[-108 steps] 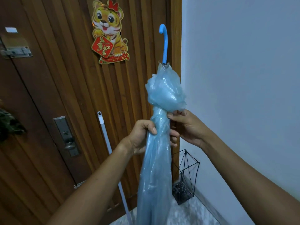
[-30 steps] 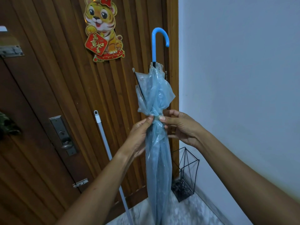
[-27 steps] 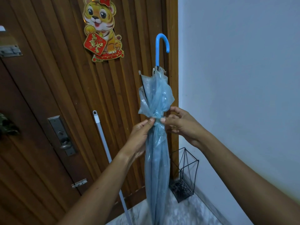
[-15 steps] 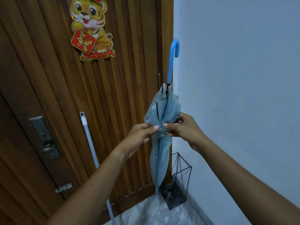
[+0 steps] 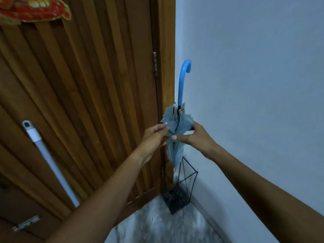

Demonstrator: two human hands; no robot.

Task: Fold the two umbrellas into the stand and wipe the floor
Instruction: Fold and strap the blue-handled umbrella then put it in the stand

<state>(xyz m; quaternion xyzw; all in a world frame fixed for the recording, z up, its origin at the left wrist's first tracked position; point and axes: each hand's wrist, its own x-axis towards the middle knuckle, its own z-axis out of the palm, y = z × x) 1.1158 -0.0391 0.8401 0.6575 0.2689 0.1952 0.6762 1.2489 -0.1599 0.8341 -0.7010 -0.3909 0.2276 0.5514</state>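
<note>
A folded light-blue see-through umbrella (image 5: 177,123) with a bright blue hooked handle (image 5: 182,81) stands upright in the corner. Its lower end reaches into the black wire umbrella stand (image 5: 182,188) on the floor. My left hand (image 5: 154,137) pinches the gathered canopy from the left. My right hand (image 5: 191,135) grips it from the right at the same height, thumb across the front. No second umbrella is in sight.
A ribbed wooden door (image 5: 87,102) fills the left, with a white mop handle (image 5: 50,160) leaning against it. A pale wall (image 5: 254,102) runs along the right. Grey marbled floor (image 5: 157,225) shows below the stand. A red paper decoration (image 5: 35,9) hangs top left.
Both hands have carried the umbrella away from me, to the right and down, so its tip now sits in the wire stand. The view has tilted down and right.
</note>
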